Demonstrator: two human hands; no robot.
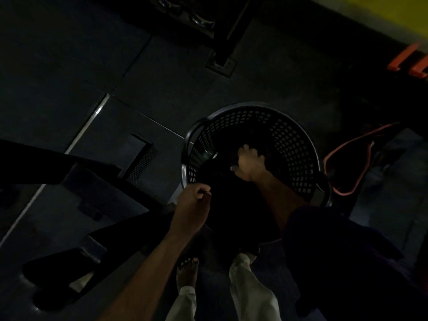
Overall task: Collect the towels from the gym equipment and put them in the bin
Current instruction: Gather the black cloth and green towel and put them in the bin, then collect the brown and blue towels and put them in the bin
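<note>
Head camera, looking steeply down in a very dim gym. A round black perforated bin (298,144) stands on the dark rubber floor (69,66), just ahead of the person's bare feet and pale trouser legs.

The right hand (249,164) reaches down inside the bin, palm down, fingers curled and spread a little over something dark; whether they are clamped on cloth cannot be told in this light. The left hand (193,205) hovers at the bin's near rim, thumb and fingertips pinched together on the edge of a dark towel (234,205) that drapes over the near rim and into the bin.

Judged from this, the step in hand is feeding the towel into the bin. To do it well, the left hand should let go only once the hanging edge has cleared the rim, while the right presses the bulk downward so nothing trails over the side.

The bin's inside is nearly black. Apart from the towel and the hand, its contents cannot be made out.

A dark padded bench (76,167) sits to the left, a black machine frame (231,31) at the top. A red resistance band (342,158) lies on the floor just right of the bin.
</note>
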